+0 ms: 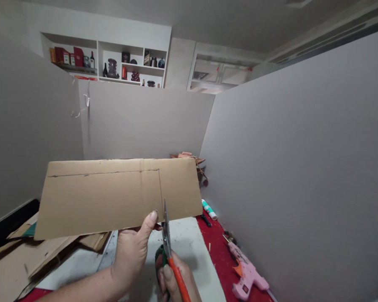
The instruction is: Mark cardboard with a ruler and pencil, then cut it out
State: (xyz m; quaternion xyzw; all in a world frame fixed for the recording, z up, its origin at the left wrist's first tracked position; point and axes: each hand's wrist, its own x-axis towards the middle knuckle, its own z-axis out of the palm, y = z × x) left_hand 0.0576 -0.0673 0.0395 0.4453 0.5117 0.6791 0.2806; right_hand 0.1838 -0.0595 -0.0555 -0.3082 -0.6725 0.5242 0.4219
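Note:
A flat brown cardboard piece is held up in front of me, with a long dark line near its top edge and a shorter line running down from it. My left hand pinches its lower edge, thumb on the near face. Below the short line, my right hand is wrapped round scissors with orange and green handles. The scissor blades straddle the cardboard's lower edge, one blade in front with its tip upward beside the line.
Cardboard scraps are piled at the left on a white board. On the red surface at the right lie a pink glue gun, a green-and-white tube and a black marker. Grey partitions surround the workspace.

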